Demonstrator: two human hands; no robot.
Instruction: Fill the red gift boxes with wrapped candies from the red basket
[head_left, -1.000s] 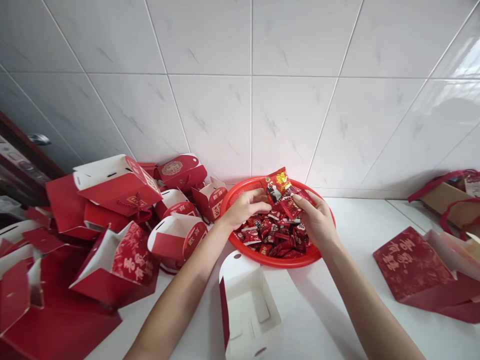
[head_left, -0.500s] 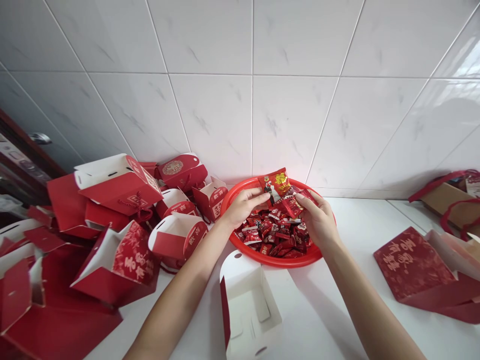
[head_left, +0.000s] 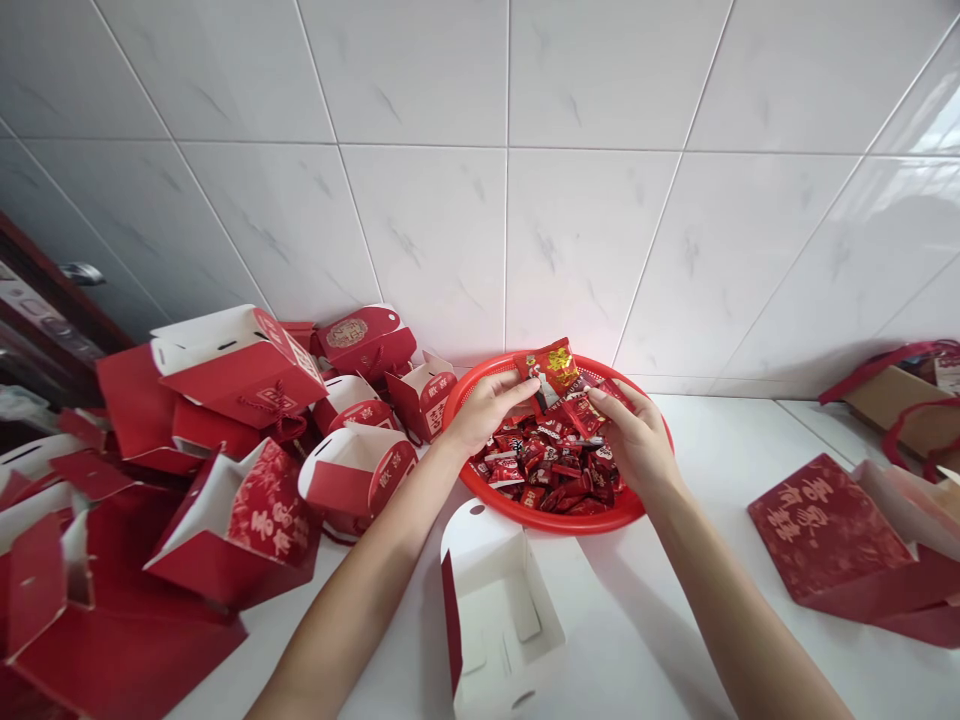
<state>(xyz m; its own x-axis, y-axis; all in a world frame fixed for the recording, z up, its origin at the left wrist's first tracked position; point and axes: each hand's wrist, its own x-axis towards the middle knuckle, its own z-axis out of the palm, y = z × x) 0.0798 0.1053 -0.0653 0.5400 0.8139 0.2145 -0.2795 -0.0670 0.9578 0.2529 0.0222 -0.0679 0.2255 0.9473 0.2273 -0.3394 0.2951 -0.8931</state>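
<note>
My left hand [head_left: 480, 415] pinches a red wrapped candy packet [head_left: 556, 366] with gold print and a small figure on it, held above the far part of a red plastic basket [head_left: 570, 522]. Close beside it, my right hand [head_left: 639, 437] grips a smaller red candy packet [head_left: 583, 413] between thumb and fingers; other wrappers by its fingers are partly covered. Many small red wrapped candies [head_left: 544, 470] fill the basket below both hands. In front of the basket stands an open box [head_left: 506, 610], white inside with a red side, and nothing lies in it.
Several red gift boxes, some open, crowd the left side, including a floral one [head_left: 262, 510] and a corded one [head_left: 247, 375]. At right are a red box [head_left: 832, 520] and a brown box with red ribbon [head_left: 900, 405]. A tiled wall [head_left: 420, 220] rises behind.
Almost nothing differs. The packet in my left hand has tilted slightly, and the whole view has shifted a little.
</note>
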